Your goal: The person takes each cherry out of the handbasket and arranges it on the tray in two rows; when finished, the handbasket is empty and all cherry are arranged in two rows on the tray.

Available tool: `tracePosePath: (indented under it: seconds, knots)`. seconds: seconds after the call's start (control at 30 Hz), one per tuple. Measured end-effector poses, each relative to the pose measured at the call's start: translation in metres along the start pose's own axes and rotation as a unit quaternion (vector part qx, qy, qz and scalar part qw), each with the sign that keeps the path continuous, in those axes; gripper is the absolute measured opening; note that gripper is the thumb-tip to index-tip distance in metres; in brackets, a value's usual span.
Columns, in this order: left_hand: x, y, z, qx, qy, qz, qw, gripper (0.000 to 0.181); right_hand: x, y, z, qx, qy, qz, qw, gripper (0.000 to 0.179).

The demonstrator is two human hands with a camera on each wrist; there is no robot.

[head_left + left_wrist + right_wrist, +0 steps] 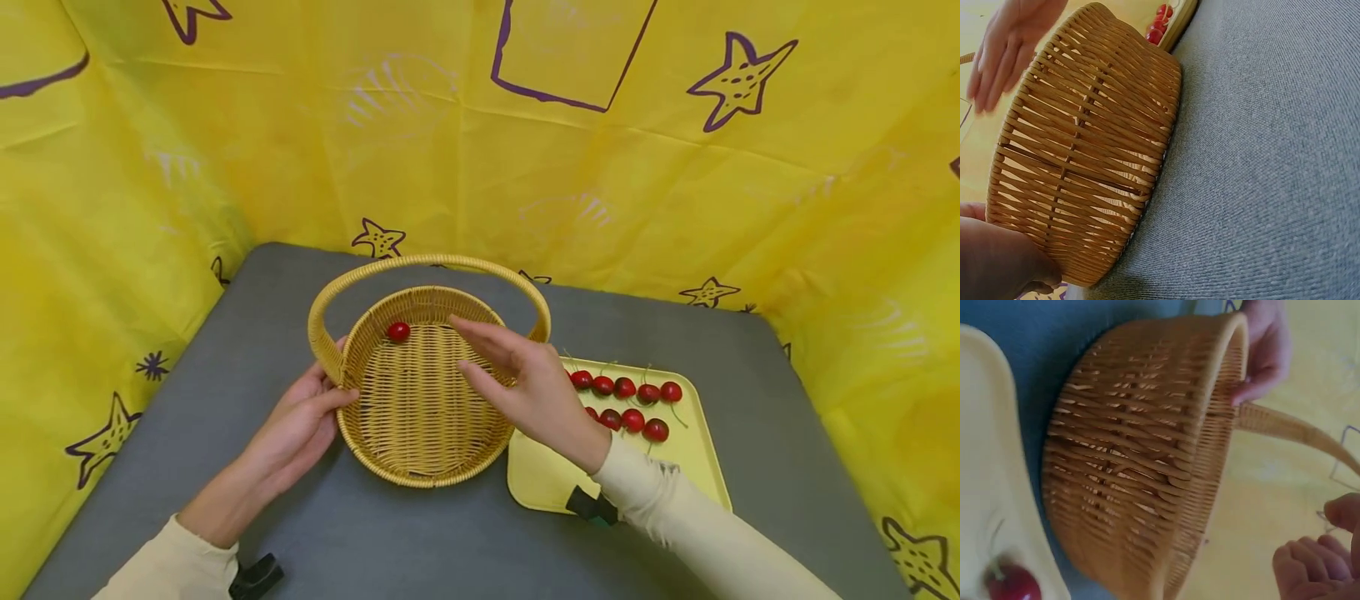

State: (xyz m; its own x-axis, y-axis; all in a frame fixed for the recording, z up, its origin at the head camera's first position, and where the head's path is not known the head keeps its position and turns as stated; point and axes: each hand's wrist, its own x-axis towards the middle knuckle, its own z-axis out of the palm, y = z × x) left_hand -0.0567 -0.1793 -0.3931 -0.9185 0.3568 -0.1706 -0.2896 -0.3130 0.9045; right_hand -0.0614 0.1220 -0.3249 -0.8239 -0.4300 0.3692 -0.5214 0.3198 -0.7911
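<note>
A round woven basket (420,408) with a tall arched handle stands on the grey table. My left hand (300,417) grips its left rim beside the handle's foot, thumb over the edge and fingers on the outer wall. One red cherry (398,332) lies inside, by the back left wall. Over the basket's right side hovers my right hand (536,387), fingers extended and thumb apart, nothing held. The right wrist view shows this hand (1316,569) beyond the rim, and the left hand (1266,353) on the far edge.
Right of the basket lies a pale yellow tray (701,467), partly covered by my right arm. Two rows of stemmed cherries (632,420) sit on it. A yellow cloth (420,167) with purple drawings walls the table at the back and sides.
</note>
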Motion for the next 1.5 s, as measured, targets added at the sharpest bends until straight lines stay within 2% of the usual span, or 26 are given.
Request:
tracePosePath:
  seconds: [0.27,0.5,0.6,0.7,0.83,1.07,1.37,1.5]
  knots:
    - [0.005,0.0,0.004,-0.006,0.002,-0.004,1.0,0.085,0.035,0.028,0.022,0.008,-0.039,0.103,0.9939,0.054]
    - [0.002,0.001,0.003,-0.007,0.016,-0.009,0.9998,0.086,0.051,0.044,0.041,-0.047,-0.098,0.134,0.9851,0.06]
    - [0.002,0.002,0.002,-0.005,0.015,-0.01,0.9998,0.087,0.056,0.052,0.046,-0.071,-0.105,0.145,0.9814,0.06]
    - [0.003,0.002,0.002,-0.003,0.013,-0.011,0.9998,0.086,0.061,0.058,0.051,-0.07,-0.106,0.155,0.9797,0.06]
    - [0.002,0.001,0.002,-0.002,0.01,-0.014,0.9998,0.086,0.067,0.066,0.057,-0.067,-0.111,0.16,0.9787,0.059]
    - [0.0,0.0,0.001,-0.001,0.007,-0.013,0.9999,0.084,0.072,0.078,0.064,-0.093,-0.119,0.146,0.9777,0.057]
    - [0.003,0.0,0.002,-0.01,0.007,-0.008,0.9999,0.085,0.073,0.084,0.068,-0.074,-0.124,0.143,0.9792,0.052]
    - [0.001,0.001,0.001,-0.013,0.008,-0.005,0.9999,0.085,0.073,0.085,0.073,-0.048,-0.132,0.146,0.9794,0.048]
